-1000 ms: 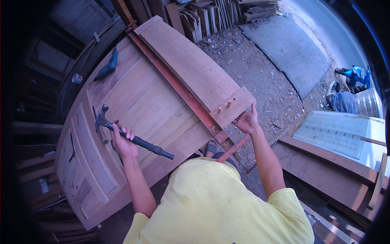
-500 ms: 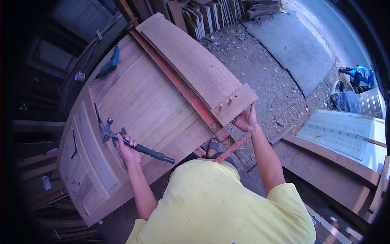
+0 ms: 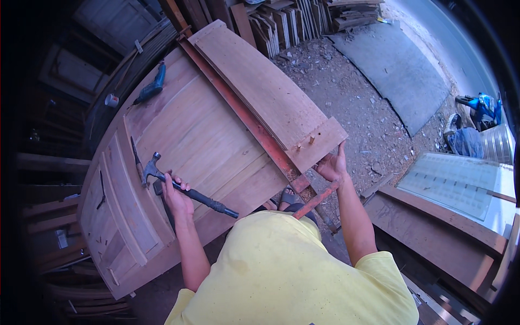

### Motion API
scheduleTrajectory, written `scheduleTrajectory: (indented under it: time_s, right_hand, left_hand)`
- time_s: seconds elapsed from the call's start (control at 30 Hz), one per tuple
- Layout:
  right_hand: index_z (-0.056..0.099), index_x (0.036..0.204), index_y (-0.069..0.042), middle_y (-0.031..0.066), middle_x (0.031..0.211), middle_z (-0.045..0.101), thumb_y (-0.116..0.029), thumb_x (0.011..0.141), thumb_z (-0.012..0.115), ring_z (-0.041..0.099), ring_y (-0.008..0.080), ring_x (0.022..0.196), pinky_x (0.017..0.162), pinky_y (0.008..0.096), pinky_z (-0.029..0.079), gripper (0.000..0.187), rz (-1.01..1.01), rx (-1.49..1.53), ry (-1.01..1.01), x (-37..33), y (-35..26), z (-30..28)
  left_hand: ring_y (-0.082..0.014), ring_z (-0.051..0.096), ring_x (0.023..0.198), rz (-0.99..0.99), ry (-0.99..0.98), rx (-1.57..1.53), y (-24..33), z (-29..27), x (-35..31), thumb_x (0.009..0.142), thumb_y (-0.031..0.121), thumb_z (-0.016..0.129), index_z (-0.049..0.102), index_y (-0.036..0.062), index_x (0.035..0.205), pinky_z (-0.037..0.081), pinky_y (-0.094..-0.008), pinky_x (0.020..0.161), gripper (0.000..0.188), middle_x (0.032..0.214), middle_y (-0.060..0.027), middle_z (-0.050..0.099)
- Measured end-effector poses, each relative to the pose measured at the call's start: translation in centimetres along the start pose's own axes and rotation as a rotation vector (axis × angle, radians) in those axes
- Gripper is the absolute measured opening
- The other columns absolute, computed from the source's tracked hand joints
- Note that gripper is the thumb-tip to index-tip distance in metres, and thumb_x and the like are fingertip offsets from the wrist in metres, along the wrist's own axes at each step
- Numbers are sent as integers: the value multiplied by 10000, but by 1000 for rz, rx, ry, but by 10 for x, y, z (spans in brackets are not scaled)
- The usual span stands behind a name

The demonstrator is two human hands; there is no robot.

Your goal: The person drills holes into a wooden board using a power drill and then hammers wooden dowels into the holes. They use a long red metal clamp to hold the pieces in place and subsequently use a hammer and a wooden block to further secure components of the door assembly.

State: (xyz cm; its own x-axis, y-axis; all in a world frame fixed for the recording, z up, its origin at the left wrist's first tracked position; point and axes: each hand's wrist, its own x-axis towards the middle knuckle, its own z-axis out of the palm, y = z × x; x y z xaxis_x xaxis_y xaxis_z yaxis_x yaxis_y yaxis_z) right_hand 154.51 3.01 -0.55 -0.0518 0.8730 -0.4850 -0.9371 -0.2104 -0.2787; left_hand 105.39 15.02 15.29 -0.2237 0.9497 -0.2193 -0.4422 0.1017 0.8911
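My left hand (image 3: 179, 200) is closed around the dark handle of a claw hammer (image 3: 197, 197), its metal head pointing to the left above a large wooden door panel (image 3: 206, 135). Just under it lies another dark tool (image 3: 167, 208), partly hidden. My right hand (image 3: 331, 166) grips the near end of a wooden board assembly (image 3: 265, 86) from beneath, thumb up along the edge; some fingers are hidden below. Two small wooden pegs stick up from its end piece (image 3: 319, 143). Alongside the assembly runs a red metal bar clamp (image 3: 244, 116), its handle (image 3: 317, 200) near my right wrist.
A teal power drill (image 3: 151, 86) and a pointed tool (image 3: 136, 157) lie on the door panel. Behind it stands a white cup (image 3: 111, 101). Stacked boards (image 3: 287, 27) line the back. To the right are a grey sheet (image 3: 398, 76), a glass pane (image 3: 449, 181) and planks (image 3: 433, 233).
The left hand and hammer have shifted slightly down and right, showing more of the dark tool beneath. The right hand keeps its grip on the board's end. The whole view has shifted a little.
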Motion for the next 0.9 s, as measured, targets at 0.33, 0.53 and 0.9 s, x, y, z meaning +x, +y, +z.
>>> scheduleTrajectory:
  time_s: [0.33,0.53,0.9]
  right_hand:
    - [470,1614,-25,178,1568,565,-633,1083,531,624,310,1340,1130,498,449,810,-268,-542,594,-21,-14,-21]
    - [639,1421,-6,117,1289,694,-197,1118,573,694,212,1127,1002,371,531,365,-787,-864,779,-63,-14,45]
    - [665,1115,6,59,1064,659,-80,1049,730,620,151,1003,963,303,502,126,-878,-1268,-62,-71,183,216]
  left_hand:
    - [-177,619,826,-179,98,236,-54,-21,61,1089,112,597,533,62,1353,548,-360,710,277,1000,-80,612]
    - [-165,654,809,-118,114,747,-77,-29,78,1040,66,616,501,-8,1433,581,-330,666,416,1028,-82,628]
    - [-348,615,1377,132,-458,961,31,-98,-68,1090,266,652,544,76,1577,490,-430,1161,534,1472,-209,599]
